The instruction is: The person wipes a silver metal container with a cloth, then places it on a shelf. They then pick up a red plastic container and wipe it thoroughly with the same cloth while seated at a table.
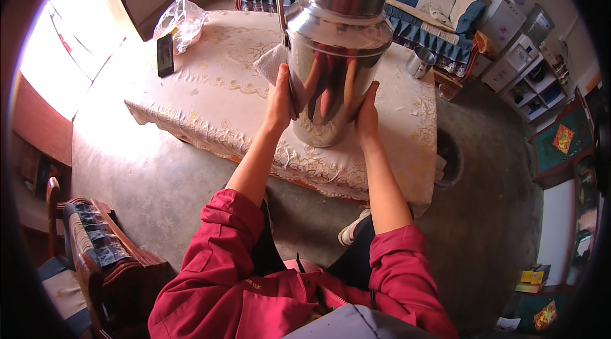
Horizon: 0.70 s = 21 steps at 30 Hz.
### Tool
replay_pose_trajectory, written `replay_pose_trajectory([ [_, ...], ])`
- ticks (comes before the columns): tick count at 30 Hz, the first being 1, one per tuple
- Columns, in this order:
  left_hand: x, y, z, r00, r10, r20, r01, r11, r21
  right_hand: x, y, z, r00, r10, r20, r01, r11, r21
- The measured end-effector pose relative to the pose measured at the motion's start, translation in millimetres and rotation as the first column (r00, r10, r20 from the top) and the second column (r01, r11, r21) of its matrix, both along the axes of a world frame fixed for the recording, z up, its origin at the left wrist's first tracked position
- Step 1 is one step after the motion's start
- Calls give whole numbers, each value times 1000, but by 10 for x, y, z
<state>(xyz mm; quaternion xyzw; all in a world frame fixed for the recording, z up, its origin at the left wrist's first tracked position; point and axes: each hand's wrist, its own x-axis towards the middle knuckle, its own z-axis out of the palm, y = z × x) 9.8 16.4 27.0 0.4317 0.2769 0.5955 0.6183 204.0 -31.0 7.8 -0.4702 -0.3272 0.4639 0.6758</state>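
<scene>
A large, shiny stainless steel can point(334, 71) with a stepped shoulder and a cylindrical top stands before me near the front edge of the table, tilted-looking in this wide view. Along its left side runs a metal bail handle point(279, 0). My left hand point(279, 102) presses the can's left side, low down, thumb upward. A light grey cloth point(270, 63) shows just beyond that hand; whether the fingers pin it against the metal is hidden. On the opposite side my right hand point(366, 117) holds the lower wall. The fingers of both hands are mostly hidden.
An embroidered tablecloth point(215, 100) covers the table. On it lie a black phone point(165, 55) and a clear plastic bag point(184, 24); a metal mug point(420, 63) stands near the right end. A dark bin point(448, 157) is on the floor beside the table. Behind is a sofa point(429, 28).
</scene>
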Motion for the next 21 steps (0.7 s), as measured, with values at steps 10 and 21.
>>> replay_pose_trajectory([
  [10,86,-469,1098,798,488,352,-566,808,162,-87,-84,78,1000,-18,10,19,1000,-11],
  [21,121,-503,1100,849,520,-92,-332,661,673,-82,-168,181,993,89,83,-90,996,9],
])
